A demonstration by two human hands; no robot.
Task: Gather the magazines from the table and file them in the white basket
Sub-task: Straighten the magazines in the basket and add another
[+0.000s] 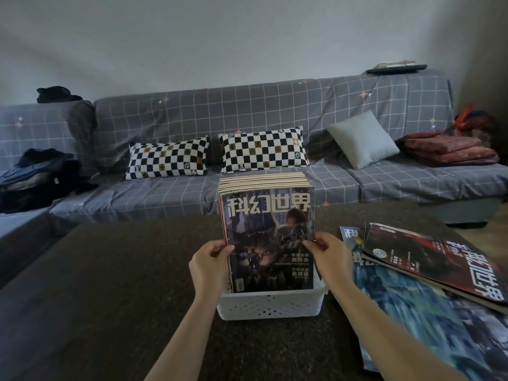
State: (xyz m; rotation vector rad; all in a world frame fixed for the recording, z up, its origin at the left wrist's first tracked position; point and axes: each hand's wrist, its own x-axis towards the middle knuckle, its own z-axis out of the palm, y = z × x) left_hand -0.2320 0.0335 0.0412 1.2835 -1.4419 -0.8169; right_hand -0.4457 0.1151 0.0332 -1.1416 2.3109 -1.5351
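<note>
Hands first: my left hand (210, 259) and right hand (328, 250) pinch the upright dark-covered magazine (268, 240); I should lower it straight into the white perforated plastic basket (269, 305).

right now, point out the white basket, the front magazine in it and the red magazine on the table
white basket (270, 305): head view, on its perforated front wall.
front magazine (270, 243): head view, middle of its cover.
red magazine (434, 258): head view, middle of its dark red cover.
</note>
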